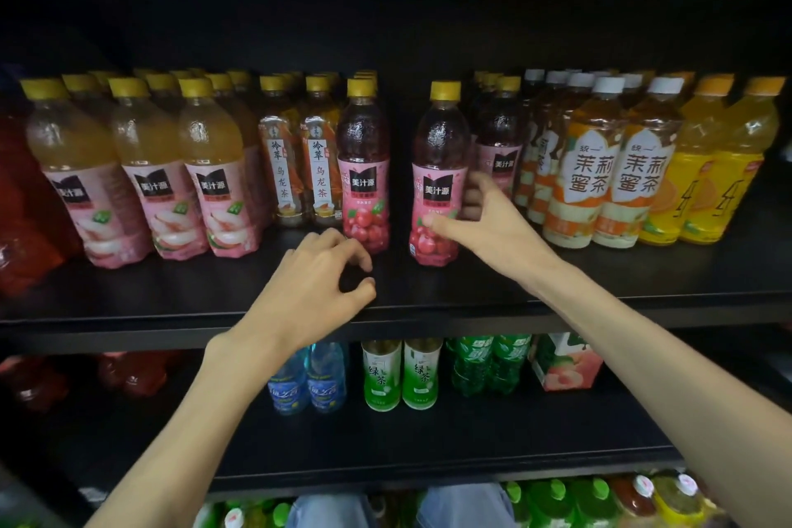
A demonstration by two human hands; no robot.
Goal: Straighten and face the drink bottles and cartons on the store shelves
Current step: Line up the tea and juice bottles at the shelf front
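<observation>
While the right hand (488, 223) wraps around a dark red juice bottle (437, 180) with a pink label, thumb lying across the front of the label and fingers curled behind its right side, the left hand (317, 274) hangs just above the shelf (171, 304) edge with its fingers loosely curled and nothing between them. The held bottle stands upright, its label facing forward. Just beyond the left hand's fingertips stands a matching red juice bottle (364, 167), also upright and facing forward, with a dark gap between the two. To the left of the left hand stand two oolong tea bottles (300, 159) and then a row of pale peach-coloured juice bottles (145, 167), which lean slightly. To the right of the right hand come more dark bottles, then jasmine honey tea bottles (617, 167) with white caps, then yellow orange-drink bottles (720, 167). Below both forearms, on the next shelf down, sit blue water bottles (308, 382), two green tea bottles (403, 373), green soda bottles (488, 364) and a peach carton (565, 364).
</observation>
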